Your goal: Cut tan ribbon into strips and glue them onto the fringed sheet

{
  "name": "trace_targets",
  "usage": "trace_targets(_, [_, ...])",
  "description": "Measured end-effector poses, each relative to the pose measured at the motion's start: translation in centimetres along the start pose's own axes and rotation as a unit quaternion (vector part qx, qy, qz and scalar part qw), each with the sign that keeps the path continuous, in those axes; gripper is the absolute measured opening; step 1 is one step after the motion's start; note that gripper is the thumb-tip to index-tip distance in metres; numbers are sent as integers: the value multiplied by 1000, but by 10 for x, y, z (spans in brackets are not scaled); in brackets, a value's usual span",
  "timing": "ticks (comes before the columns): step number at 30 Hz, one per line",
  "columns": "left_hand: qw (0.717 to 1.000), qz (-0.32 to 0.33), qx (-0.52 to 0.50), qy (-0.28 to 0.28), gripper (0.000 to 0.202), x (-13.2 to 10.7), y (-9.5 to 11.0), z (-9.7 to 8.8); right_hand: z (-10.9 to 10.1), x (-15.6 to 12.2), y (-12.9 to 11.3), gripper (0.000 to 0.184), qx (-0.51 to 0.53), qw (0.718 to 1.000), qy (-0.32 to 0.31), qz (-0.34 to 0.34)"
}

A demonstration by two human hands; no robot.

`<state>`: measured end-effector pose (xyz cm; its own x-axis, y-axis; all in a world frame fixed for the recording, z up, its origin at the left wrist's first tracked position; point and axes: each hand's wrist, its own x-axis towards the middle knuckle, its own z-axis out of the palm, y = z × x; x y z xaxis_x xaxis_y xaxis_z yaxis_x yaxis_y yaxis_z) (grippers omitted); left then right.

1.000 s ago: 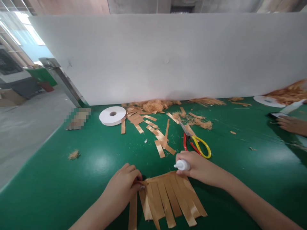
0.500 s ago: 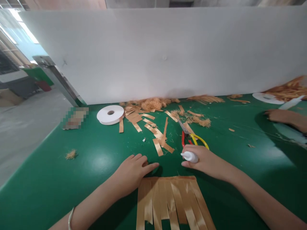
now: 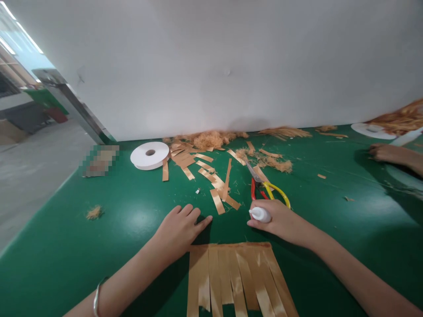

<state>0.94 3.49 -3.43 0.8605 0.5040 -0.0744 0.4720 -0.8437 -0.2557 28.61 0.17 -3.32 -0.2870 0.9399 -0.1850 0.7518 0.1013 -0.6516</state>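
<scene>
Right hand (image 3: 280, 219) curled round white bottle (image 3: 261, 215), left hand (image 3: 180, 228) loosely open

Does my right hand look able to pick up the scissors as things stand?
Probably not freely: the right hand grips a white bottle, though the scissors lie just beyond it.

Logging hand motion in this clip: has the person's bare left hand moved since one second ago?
Yes: judged against the round white roll, the bare left hand has shifted forward and slightly right.
</scene>
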Motion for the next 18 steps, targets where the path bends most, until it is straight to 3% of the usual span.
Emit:
trace_targets(7, [996,-77,6,46,48,-18,-20,-5,7,-4,-16,18,-42,993,-105,33])
trace_targets(11, [991,-48,-91,84,47,-26,-11,-12,8,-1,-21,19,-86,992,-73,52])
trace_targets(14, [989,-12,-133,60,48,-30,0,-11,7,1,-19,20,-79,993,-60,63])
trace_targets(18, [990,-25,-131,37,48,-28,1,-1,7,4,-12,17,-49,996,-54,61])
